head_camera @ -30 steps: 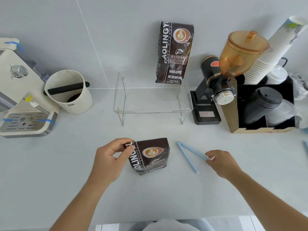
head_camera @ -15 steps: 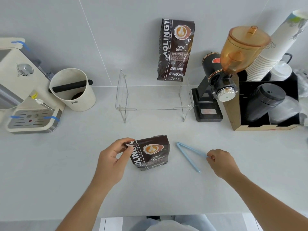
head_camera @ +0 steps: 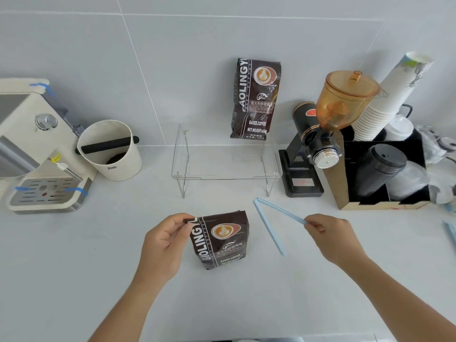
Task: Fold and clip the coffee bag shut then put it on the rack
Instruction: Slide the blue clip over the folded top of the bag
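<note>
A dark brown coffee bag (head_camera: 223, 240) stands on the white counter, its top folded down. My left hand (head_camera: 165, 243) pinches the folded top at the bag's left corner. To its right lies an open light blue sealing clip (head_camera: 270, 225), spread in a V. My right hand (head_camera: 330, 236) grips the end of the clip's right arm. Behind them stands a clear acrylic rack (head_camera: 225, 177), and a second, full-height coffee bag (head_camera: 254, 99) stands on it against the wall.
An espresso machine (head_camera: 32, 149) and a white knock box (head_camera: 111, 151) stand at the left. A black grinder with an amber hopper (head_camera: 328, 134), stacked paper cups (head_camera: 385, 99) and a box holding lids (head_camera: 385, 178) fill the right.
My right hand has closed on the end of the clip's right arm. My left hand keeps its pinch on the bag's folded top. The camera has tilted slightly.
</note>
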{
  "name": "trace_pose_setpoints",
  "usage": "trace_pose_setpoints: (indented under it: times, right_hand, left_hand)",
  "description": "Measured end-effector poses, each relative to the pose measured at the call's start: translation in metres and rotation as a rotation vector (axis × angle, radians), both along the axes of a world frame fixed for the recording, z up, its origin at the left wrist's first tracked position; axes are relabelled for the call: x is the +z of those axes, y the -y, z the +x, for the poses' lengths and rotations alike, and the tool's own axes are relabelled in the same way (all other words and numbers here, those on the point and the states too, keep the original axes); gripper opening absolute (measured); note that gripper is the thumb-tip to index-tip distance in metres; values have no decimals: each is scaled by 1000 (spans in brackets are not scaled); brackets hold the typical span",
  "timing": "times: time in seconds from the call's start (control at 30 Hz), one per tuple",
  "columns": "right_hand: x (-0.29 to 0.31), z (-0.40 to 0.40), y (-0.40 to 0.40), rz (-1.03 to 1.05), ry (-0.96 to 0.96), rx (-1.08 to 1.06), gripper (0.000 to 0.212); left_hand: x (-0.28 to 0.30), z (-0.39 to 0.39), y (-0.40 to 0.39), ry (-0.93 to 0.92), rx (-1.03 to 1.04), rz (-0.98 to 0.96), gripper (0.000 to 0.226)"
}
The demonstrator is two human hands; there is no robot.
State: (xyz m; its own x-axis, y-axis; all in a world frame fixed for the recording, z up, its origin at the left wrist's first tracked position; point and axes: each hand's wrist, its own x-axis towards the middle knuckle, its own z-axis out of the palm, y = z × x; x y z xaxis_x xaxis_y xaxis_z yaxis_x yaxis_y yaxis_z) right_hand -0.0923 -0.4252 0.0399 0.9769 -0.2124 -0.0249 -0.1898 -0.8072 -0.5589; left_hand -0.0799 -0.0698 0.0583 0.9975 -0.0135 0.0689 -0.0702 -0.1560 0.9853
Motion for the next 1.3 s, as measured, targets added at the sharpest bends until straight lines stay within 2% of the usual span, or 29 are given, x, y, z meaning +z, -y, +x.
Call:
trace_pose_setpoints:
  times: [0.27,0.47,0.63,0.93,1.3]
  right_hand:
    - [62,15,-25,26,252,125,14]
    - [84,24,-59,85,320,245,15]
    - [90,37,-82,10,354,393,5]
    - [92,58,-100,-34,256,559,13]
    - [91,63,-101,-13,169,567,13]
  left_hand:
    - [6,23,5,-20,-57,-75,37]
    - [10,31,9,-71,-81,-156,35]
    - [11,30,6,-110,-90,-205,54]
    - [4,33,-3,-60,-127,-131,63]
    - [-1,37,-2,-75,-74,-122,46]
